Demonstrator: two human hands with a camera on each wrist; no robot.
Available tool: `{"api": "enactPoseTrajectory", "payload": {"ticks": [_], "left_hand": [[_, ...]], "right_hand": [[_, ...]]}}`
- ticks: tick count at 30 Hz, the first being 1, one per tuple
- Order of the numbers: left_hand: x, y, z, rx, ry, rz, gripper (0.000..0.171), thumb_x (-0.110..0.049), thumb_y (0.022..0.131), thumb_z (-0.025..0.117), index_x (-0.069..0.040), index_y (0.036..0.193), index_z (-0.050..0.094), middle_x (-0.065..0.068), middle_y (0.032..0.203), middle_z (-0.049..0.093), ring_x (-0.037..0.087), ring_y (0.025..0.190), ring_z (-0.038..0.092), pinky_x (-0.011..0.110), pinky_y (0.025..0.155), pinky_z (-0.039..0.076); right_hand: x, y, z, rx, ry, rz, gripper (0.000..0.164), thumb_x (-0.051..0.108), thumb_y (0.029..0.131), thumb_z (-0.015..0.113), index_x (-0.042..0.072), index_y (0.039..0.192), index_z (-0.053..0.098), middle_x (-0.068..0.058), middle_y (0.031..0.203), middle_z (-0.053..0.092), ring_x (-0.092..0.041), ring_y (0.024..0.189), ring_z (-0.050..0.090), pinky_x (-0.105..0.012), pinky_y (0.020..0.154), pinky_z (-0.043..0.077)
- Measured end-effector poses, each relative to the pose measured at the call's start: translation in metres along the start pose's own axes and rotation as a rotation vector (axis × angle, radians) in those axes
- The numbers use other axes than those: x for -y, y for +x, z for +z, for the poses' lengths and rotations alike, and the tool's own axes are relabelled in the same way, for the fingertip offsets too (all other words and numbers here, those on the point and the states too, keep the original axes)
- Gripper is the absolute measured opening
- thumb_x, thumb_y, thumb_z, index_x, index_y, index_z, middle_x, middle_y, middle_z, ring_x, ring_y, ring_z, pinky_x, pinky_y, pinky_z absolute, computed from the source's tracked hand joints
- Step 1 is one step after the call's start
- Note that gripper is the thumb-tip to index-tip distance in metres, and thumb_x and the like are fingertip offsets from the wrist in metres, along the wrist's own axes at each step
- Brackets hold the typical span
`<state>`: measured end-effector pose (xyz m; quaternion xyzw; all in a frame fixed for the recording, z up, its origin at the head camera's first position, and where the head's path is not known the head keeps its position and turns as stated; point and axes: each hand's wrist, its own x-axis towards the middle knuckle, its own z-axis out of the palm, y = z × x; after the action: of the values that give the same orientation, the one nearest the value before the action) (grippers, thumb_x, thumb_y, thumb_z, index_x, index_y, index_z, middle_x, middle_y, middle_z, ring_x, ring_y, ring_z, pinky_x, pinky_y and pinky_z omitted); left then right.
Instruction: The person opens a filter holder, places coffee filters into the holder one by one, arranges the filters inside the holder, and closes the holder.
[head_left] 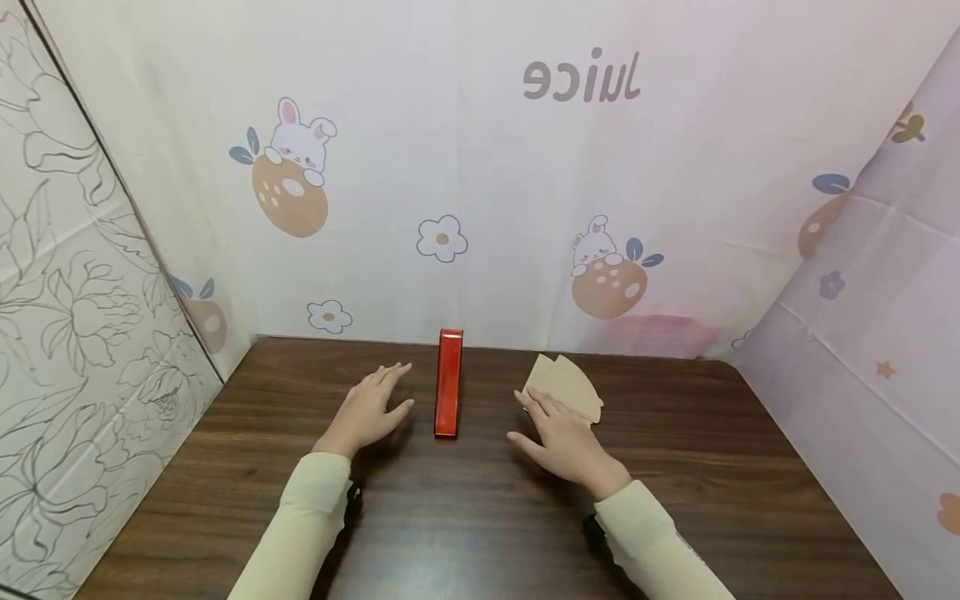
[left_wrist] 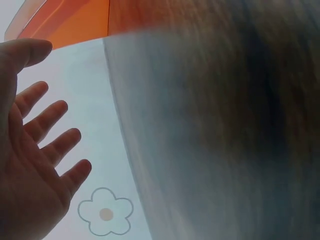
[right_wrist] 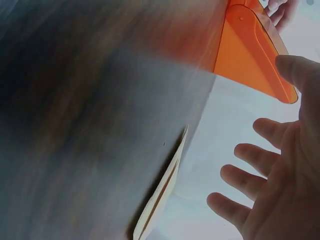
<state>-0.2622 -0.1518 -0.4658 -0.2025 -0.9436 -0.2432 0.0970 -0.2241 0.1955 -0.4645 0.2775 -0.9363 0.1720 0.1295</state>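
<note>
A narrow red case [head_left: 448, 383] stands on the table between the two hands. In the right wrist view the case [right_wrist: 247, 55] looks orange, with a wide flat side and a curved raised edge. My left hand [head_left: 367, 410] hovers to its left, fingers spread and thumb toward it, holding nothing. On the other side, my right hand [head_left: 564, 437] is held out with spread fingers, also bare. Beyond it lie fan-shaped beige paper coffee filters [head_left: 567, 385], partly hidden by the fingers; seen edge-on in the right wrist view, the filters [right_wrist: 159, 195] lie low on the table.
The dark wood-grain table [head_left: 442, 525] ends at a back edge against a printed curtain [head_left: 450, 167] with rabbits and flowers. Similar hangings enclose the left and right sides. Both forearms, in pale sleeves [head_left: 292, 525], reach in from the front.
</note>
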Motion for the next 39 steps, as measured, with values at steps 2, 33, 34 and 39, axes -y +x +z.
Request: {"api": "enactPoseTrajectory", "payload": {"ticks": [2,33,34,39], "left_hand": [[0.0,0.001,0.001,0.009,-0.014,-0.01,0.062,-0.031,0.097,0.064,-0.014,0.152,0.042,0.017,0.152,0.044,0.043,0.139,0.039,0.067,0.106,0.031],[-0.005,0.035,0.014,0.0,-0.38,-0.1,0.048,-0.017,0.1,0.061,-0.005,0.144,0.05,0.016,0.138,0.057,0.035,0.129,0.051,0.053,0.106,0.04],[-0.005,0.036,0.015,0.005,-0.391,-0.108,0.047,-0.016,0.1,0.06,-0.005,0.145,0.05,0.016,0.139,0.056,0.035,0.13,0.051,0.054,0.106,0.04],[-0.006,0.04,0.017,0.02,-0.436,-0.128,0.046,-0.013,0.101,0.058,-0.004,0.145,0.048,0.017,0.141,0.055,0.036,0.13,0.051,0.054,0.106,0.04]], "right_hand": [[0.003,0.002,0.001,0.011,0.008,0.0,0.067,0.047,0.096,0.064,0.004,0.146,0.049,-0.022,0.147,0.047,-0.045,0.13,0.048,-0.062,0.101,0.04],[0.042,0.042,0.029,0.186,0.212,0.074,0.072,0.045,0.098,0.063,0.003,0.151,0.04,-0.017,0.136,0.055,-0.034,0.122,0.053,-0.05,0.101,0.044],[0.043,0.043,0.031,0.186,0.224,0.077,0.073,0.045,0.097,0.063,0.002,0.151,0.04,-0.017,0.136,0.055,-0.034,0.122,0.053,-0.05,0.101,0.044],[0.049,0.048,0.034,0.189,0.258,0.118,0.077,0.047,0.095,0.065,-0.001,0.15,0.04,-0.02,0.138,0.053,-0.036,0.126,0.051,-0.05,0.103,0.043]]}}
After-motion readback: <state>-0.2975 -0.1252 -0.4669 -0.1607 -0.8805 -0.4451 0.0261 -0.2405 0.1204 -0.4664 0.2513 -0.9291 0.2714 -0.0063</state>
